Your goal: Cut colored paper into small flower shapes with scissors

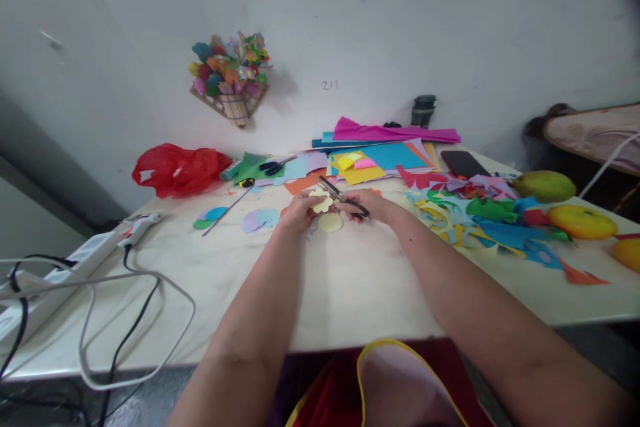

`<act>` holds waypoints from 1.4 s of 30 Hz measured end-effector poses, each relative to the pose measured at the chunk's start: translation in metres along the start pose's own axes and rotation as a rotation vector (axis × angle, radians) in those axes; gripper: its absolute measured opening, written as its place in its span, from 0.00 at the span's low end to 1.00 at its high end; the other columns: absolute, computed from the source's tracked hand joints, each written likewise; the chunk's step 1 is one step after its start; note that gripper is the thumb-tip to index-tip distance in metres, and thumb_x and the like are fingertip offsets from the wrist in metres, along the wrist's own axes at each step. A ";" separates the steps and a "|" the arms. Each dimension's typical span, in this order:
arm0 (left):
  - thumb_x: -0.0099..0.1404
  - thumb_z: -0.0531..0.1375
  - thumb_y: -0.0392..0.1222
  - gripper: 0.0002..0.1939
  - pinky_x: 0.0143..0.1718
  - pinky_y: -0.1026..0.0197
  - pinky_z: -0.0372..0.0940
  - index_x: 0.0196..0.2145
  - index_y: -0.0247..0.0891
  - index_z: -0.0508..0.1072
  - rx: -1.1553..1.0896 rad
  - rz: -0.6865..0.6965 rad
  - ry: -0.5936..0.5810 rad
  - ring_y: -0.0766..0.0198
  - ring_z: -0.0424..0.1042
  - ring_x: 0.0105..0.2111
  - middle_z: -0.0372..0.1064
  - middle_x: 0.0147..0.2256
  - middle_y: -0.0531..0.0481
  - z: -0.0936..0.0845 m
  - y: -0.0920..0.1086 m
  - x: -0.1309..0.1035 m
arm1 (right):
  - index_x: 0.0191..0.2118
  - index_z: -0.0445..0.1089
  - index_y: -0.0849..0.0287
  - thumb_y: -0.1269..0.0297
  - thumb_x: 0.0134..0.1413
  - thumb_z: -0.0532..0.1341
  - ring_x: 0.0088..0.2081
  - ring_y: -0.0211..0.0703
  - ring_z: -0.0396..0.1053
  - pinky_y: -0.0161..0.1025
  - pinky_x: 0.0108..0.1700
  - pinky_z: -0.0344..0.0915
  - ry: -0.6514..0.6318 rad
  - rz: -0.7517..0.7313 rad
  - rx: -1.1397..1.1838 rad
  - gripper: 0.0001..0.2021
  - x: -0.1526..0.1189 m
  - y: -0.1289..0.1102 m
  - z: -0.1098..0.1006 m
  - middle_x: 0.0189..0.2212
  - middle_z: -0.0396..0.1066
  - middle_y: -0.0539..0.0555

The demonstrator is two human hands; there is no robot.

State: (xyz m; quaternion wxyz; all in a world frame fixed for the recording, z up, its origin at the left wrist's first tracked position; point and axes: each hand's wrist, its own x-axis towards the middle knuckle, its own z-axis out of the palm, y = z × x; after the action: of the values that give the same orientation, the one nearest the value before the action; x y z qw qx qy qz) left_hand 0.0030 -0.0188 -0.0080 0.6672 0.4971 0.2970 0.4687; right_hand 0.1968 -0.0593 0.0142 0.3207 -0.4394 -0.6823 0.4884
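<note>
Garment foremost | left hand: grip pinching cream flower above tabletop | right hand: grip wrapped around scissors | flower likely light, bendy, easily torn; best pinched near centre

Pale yellow flower cutout, black-handled scissors, off-white counter
The disc is pale yellow too; the plastic bag, red; the long paper, magenta; the scraps mix blue, green, yellow, pink, red and orange. Yellow edging trims the dark red garment.

Left hand holding pale-yellow paper flower; right hand gripping scissors.
</note>
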 end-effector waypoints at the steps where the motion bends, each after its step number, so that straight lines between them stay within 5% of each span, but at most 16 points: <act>1: 0.45 0.69 0.37 0.12 0.32 0.60 0.68 0.29 0.28 0.76 -0.002 0.000 0.000 0.60 0.74 0.26 0.75 0.26 0.42 0.000 0.000 0.000 | 0.30 0.67 0.62 0.61 0.54 0.63 0.15 0.29 0.59 0.29 0.16 0.51 0.000 0.000 -0.008 0.09 0.000 0.000 0.000 0.17 0.65 0.46; 42: 0.45 0.67 0.35 0.11 0.33 0.60 0.70 0.29 0.29 0.75 -0.011 -0.009 -0.033 0.61 0.74 0.25 0.75 0.27 0.42 0.004 0.007 -0.006 | 0.26 0.67 0.61 0.64 0.44 0.67 0.15 0.30 0.56 0.29 0.16 0.52 0.021 0.004 0.026 0.09 -0.002 -0.004 0.000 0.15 0.62 0.45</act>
State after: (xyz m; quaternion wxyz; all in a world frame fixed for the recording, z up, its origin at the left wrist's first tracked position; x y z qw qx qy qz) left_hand 0.0019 -0.0257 -0.0009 0.6767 0.4997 0.2858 0.4590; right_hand 0.1966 -0.0612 0.0176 0.3327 -0.4416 -0.6718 0.4930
